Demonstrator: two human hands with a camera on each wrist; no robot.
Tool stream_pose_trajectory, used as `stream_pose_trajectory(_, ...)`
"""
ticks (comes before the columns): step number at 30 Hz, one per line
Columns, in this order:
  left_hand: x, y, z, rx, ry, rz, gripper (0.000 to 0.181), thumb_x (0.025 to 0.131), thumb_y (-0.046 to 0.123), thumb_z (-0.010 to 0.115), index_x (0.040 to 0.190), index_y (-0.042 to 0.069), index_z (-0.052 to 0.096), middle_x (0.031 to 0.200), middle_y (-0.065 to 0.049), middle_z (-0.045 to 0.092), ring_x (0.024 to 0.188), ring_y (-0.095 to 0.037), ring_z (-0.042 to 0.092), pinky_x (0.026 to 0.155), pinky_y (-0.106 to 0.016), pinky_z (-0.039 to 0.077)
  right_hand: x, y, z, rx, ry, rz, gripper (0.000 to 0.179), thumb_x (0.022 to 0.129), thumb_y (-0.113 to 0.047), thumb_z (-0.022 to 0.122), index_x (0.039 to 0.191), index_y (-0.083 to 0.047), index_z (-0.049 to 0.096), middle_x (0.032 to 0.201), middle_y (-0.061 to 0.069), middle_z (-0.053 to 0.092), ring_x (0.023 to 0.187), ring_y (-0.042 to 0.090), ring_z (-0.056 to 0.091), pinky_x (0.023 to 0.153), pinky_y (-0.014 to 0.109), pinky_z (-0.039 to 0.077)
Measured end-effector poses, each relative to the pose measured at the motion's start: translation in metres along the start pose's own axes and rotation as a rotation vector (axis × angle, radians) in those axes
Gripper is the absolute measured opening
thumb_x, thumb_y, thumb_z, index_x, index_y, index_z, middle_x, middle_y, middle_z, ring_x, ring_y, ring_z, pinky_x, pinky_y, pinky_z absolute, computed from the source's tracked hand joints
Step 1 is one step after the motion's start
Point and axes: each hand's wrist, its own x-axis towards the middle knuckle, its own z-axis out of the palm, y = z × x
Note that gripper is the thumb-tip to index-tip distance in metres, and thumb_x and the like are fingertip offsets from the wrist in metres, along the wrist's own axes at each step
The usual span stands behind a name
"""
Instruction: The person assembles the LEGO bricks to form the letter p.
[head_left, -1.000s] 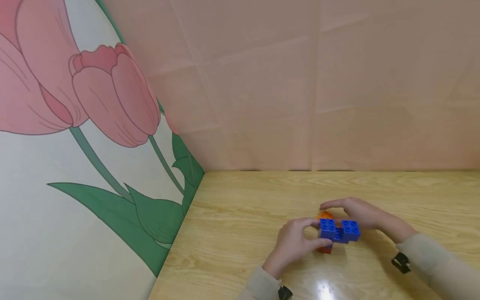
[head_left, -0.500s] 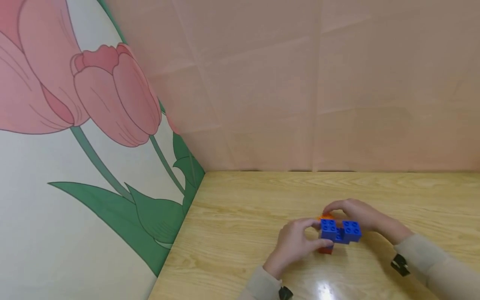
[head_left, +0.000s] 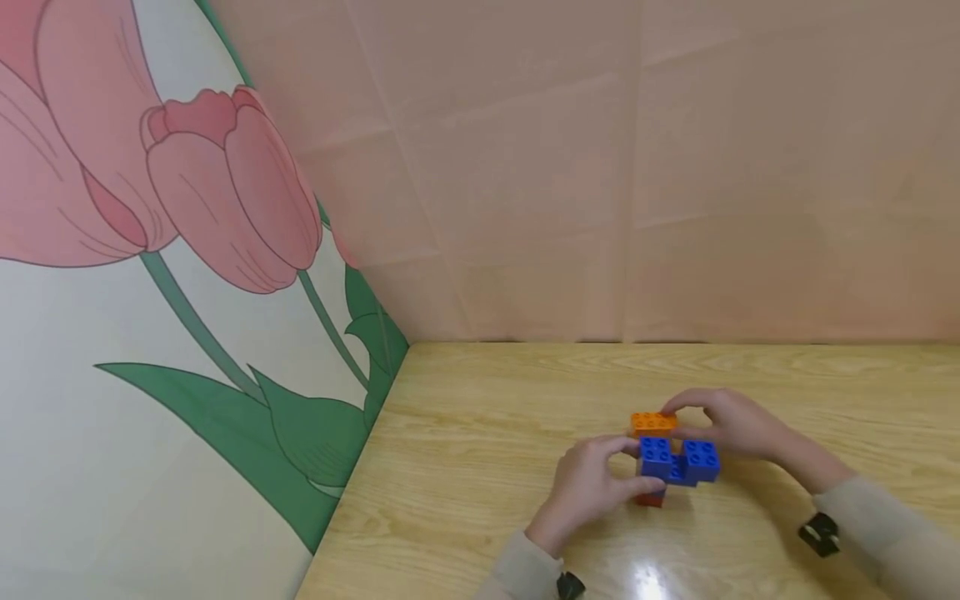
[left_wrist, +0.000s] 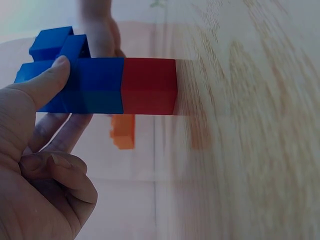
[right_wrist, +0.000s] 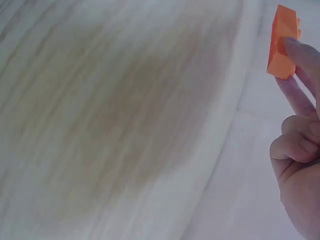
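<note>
My left hand (head_left: 588,483) pinches a stack of toy building bricks between thumb and fingers. Blue bricks (head_left: 656,454) form its upper part, and another blue brick (head_left: 701,460) juts out to the right. At the bottom sits a red brick (left_wrist: 150,86), its lower face right at the wooden table in the left wrist view. Behind the stack, my right hand (head_left: 738,425) pinches an orange brick (head_left: 652,422) with studs on top. In the right wrist view the orange brick (right_wrist: 283,42) is held up off the table by thumb and fingertips, the other fingers curled in.
The wood-grain table (head_left: 465,467) runs back to a pinkish cloth wall (head_left: 510,183). On the left stands a panel (head_left: 67,433) printed with large tulips. A bright light reflection lies on the table near the front.
The orange brick, earlier mostly hidden behind the blue bricks, now shows more of its studded top farther back. My right hand has shifted slightly right and back with it. The left hand stays still.
</note>
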Motion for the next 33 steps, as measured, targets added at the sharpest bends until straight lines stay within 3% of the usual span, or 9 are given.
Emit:
stream_pose_trajectory(9,-0.001,0.001,-0.001,0.005,0.002,-0.014,0.038,0.087,0.057,0.079,0.115,0.032,0.075,0.112,0.028,0.067,0.112,0.001,0.062,0.092,-0.028,0.051,-0.007,-0.012,-0.024,-0.031,0.073,0.022,0.027,0.09,-0.036,0.084,0.114,-0.027,0.076,0.115,-0.004,0.074,0.107,0.032,0.07,0.08,0.061,0.056)
stream_pose_trajectory(21,-0.001,0.001,-0.001,-0.008,-0.004,-0.025,0.038,0.087,0.058,0.078,0.117,0.034,0.075,0.111,0.029,0.067,0.113,0.002,0.061,0.095,-0.03,0.05,-0.013,-0.04,-0.047,-0.089,0.179,-0.058,0.031,0.086,-0.027,0.088,0.114,-0.029,0.075,0.113,-0.01,0.073,0.103,0.025,0.07,0.079,0.055,0.058)
stream_pose_trajectory(29,-0.001,-0.001,0.001,0.003,0.018,-0.001,0.037,0.086,0.058,0.079,0.114,0.034,0.075,0.108,0.029,0.067,0.11,0.0,0.064,0.09,-0.026,0.05,-0.017,-0.059,-0.059,-0.157,0.232,-0.134,0.037,0.08,-0.021,0.092,0.113,-0.029,0.075,0.112,-0.012,0.072,0.099,0.02,0.071,0.076,0.045,0.06)
stream_pose_trajectory(33,-0.001,-0.001,0.001,0.0,0.02,0.0,0.037,0.086,0.058,0.079,0.114,0.034,0.075,0.108,0.029,0.067,0.11,0.0,0.064,0.091,-0.026,0.05,-0.02,-0.067,-0.062,-0.161,0.257,-0.182,0.044,0.076,-0.016,0.094,0.113,-0.03,0.074,0.112,-0.014,0.072,0.099,0.015,0.07,0.082,0.023,0.055)
